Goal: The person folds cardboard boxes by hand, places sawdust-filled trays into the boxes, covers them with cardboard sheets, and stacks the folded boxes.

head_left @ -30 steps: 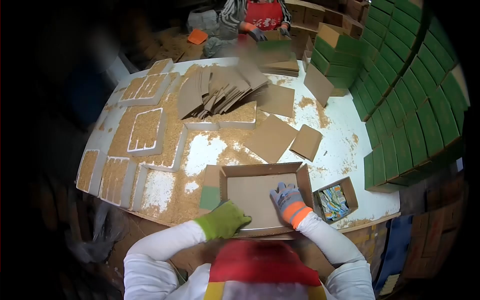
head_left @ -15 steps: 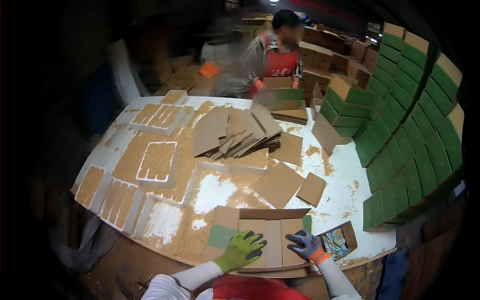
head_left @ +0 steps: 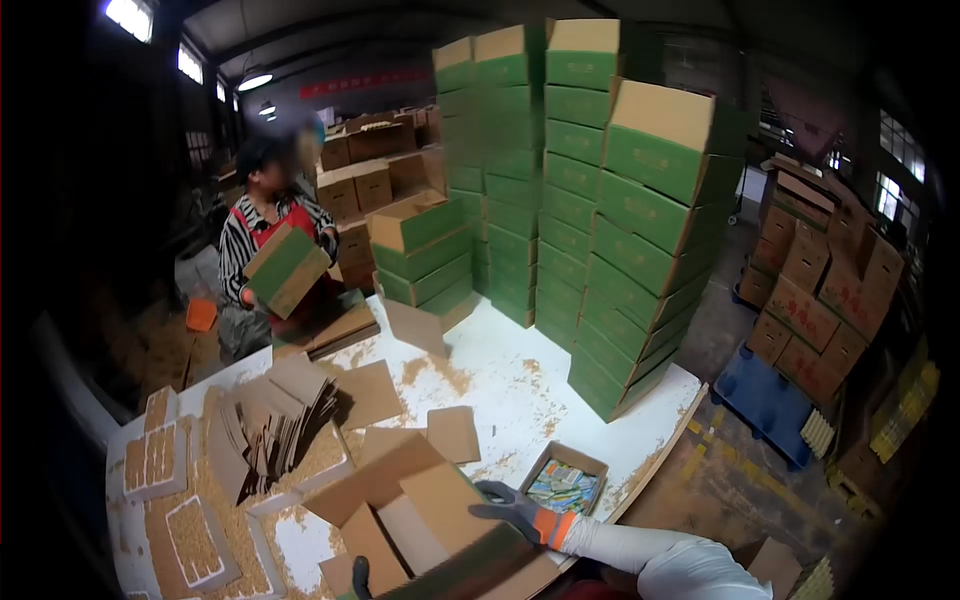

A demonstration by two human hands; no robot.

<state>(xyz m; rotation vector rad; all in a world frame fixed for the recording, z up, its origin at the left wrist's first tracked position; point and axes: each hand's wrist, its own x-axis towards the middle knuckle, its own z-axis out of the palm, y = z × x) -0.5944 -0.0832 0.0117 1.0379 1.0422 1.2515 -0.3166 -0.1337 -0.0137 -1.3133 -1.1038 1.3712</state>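
Where the right hand [head_left: 512, 512] meets the open carton [head_left: 448, 503], fingers are parted

Head view: carton at the near edge of the white table [head_left: 500, 375], beside the packet box [head_left: 566, 484]. Right fingers touch its side, clasping nothing visible. Left hand [head_left: 361, 577] mostly hidden; finger opening and hold cannot be determined.
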